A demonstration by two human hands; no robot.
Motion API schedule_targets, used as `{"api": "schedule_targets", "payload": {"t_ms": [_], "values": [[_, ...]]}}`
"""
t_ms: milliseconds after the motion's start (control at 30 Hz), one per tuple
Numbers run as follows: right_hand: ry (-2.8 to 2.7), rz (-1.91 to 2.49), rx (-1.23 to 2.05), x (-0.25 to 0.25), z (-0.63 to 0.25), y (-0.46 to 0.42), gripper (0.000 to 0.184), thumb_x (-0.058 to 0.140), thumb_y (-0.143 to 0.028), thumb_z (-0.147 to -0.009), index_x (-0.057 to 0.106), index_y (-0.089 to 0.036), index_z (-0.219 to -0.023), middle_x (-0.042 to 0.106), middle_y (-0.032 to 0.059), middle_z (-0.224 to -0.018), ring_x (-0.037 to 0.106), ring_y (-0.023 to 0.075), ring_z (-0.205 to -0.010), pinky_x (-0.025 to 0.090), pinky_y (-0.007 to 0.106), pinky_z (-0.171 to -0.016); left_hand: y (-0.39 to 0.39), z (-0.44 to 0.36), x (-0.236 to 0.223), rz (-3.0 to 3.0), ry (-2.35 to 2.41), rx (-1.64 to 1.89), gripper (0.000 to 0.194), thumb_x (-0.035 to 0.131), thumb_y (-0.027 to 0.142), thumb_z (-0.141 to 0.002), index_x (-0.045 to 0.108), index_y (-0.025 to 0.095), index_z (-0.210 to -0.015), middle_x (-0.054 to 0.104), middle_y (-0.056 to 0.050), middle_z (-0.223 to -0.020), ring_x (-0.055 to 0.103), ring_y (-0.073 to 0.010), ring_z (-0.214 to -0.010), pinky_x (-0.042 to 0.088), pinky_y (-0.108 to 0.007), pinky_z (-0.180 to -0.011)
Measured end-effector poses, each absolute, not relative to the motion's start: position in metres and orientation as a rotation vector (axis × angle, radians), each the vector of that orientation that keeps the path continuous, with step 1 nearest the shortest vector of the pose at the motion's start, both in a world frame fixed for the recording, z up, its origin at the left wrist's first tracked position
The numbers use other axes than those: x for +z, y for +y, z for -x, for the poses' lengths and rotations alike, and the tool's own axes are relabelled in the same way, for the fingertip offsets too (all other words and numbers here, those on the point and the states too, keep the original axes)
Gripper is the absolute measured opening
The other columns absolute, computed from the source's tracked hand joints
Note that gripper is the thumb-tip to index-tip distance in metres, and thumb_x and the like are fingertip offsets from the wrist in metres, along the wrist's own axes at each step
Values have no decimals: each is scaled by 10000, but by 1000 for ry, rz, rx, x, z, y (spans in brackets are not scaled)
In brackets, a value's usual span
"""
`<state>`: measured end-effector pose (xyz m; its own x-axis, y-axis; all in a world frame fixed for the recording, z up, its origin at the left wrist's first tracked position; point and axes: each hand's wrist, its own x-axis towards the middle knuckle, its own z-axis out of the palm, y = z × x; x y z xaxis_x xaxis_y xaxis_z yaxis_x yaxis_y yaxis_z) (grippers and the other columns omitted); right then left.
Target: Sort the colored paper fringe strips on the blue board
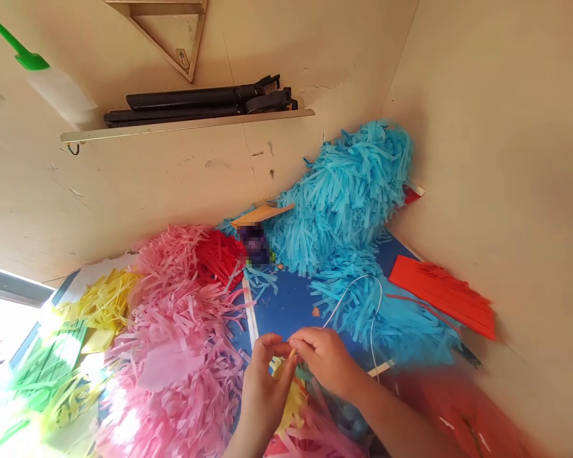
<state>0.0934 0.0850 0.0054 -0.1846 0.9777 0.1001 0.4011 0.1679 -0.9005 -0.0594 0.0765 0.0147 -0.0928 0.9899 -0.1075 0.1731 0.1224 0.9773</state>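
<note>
Your right hand (322,361) and left hand (267,397) meet at the fingertips, pinching what looks like a small yellow paper strip (293,353), too small to see well. Holding it up between both hands seems to keep it off the yellow paper fringe (291,401) just below. Behind your hands lies a blue board (291,305), with a white string (378,305) lying over blue paper fringe (396,324). Pink paper fringe (172,337) heaps to your left, while an orange paper sheet (442,296) lies beside the wall (506,159), apparently kept away from your hands.
</note>
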Motion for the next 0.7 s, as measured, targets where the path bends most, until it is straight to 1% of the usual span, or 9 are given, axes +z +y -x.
{"api": "schedule_targets", "payload": {"t_ms": [33,167,200,267,333,400,500,600,700], "values": [[-1691,1319,1001,5,-95,85,247,518,-269,-966,732,-189,-871,708,16,-771,629,145,-719,437,237,-664,77,60,14,-1209,1435,1092,375,856,342,-627,633,241,-911,738,-39,-763,694,-247,-777,481,-332,-768],[-1589,1325,1087,1,-107,89,300,532,-346,-976,672,-204,-1200,669,-5,-767,592,128,-651,452,230,-625,83,69,8,-1032,1329,1139,352,863,401,-633,675,209,-861,727,-65,-812,675,-225,-809,488,-287,-739],[-1602,1342,1062,-1,-110,89,276,554,-325,-965,683,-210,-1181,672,-2,-795,601,129,-680,459,233,-651,85,73,8,-988,1318,1144,354,867,414,-626,690,200,-845,722,-64,-817,664,-213,-806,485,-272,-728],[-1704,1383,999,-5,-113,91,153,613,-246,-924,743,-212,-995,684,9,-866,623,134,-757,461,238,-711,88,82,8,-939,1319,1153,358,871,430,-619,711,187,-828,712,-51,-811,636,-187,-784,475,-250,-707],[-1838,1424,1004,-11,-111,92,94,660,-193,-884,753,-205,-888,691,12,-914,635,132,-767,460,234,-710,90,89,10,-900,1330,1170,371,872,436,-618,716,186,-843,703,-33,-807,615,-164,-762,467,-235,-688],[-1969,1465,1008,-17,-104,95,123,689,-199,-871,743,-207,-981,695,19,-970,644,132,-752,467,233,-687,90,94,10,-861,1336,1182,386,876,434,-614,717,188,-865,701,-22,-817,604,-149,-751,457,-218,-663],[-2218,1500,897,-25,-86,106,213,653,-220,-901,701,-204,-1108,682,57,-1074,664,196,-893,486,278,-763,90,96,10,-828,1333,1183,397,888,431,-594,720,182,-855,701,-20,-821,599,-143,-743,451,-211,-644],[-2360,1502,886,-33,-63,121,152,594,-129,-886,708,-154,-983,672,112,-1063,658,264,-940,486,336,-776,90,96,8,-789,1313,1201,403,902,436,-564,707,179,-806,686,-8,-770,583,-130,-699,443,-205,-620],[-2369,1535,961,-37,-46,136,162,579,8,-788,673,-108,-851,671,158,-1028,665,282,-901,487,348,-744,89,98,7,-770,1329,1226,394,904,442,-559,682,184,-757,662,12,-705,556,-111,-646,421,-192,-585]]}}
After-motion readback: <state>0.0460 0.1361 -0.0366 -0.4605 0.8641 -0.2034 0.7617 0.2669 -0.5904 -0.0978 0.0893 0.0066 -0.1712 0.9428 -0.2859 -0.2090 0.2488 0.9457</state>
